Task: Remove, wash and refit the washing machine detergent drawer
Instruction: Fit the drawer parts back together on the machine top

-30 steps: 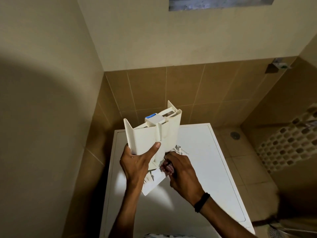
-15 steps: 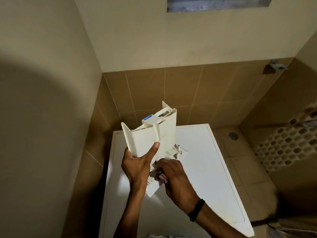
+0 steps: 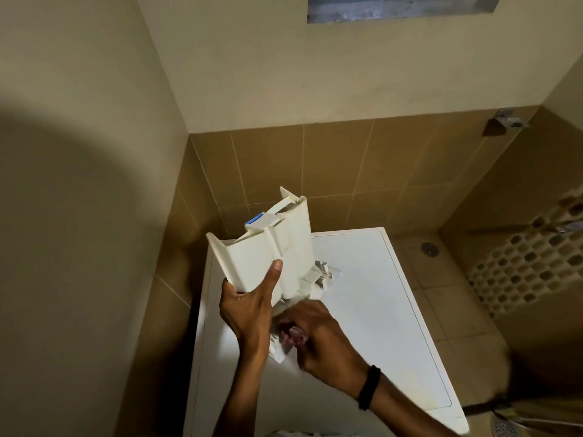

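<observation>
Over washer [image 3: 362, 310], drawer [image 3: 271, 247] further left

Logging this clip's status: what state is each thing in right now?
Drawer: out of the machine, held on end over it.
Left hand: grips the drawer's side.
Right hand: curled at the drawer's lower end, blurred; hold unclear.
Machine: under the drawer, front hidden.

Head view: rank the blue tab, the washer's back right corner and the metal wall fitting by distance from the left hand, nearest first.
1. blue tab, above the left hand, on the drawer.
2. washer's back right corner, beyond it.
3. metal wall fitting, far upper right.
</observation>
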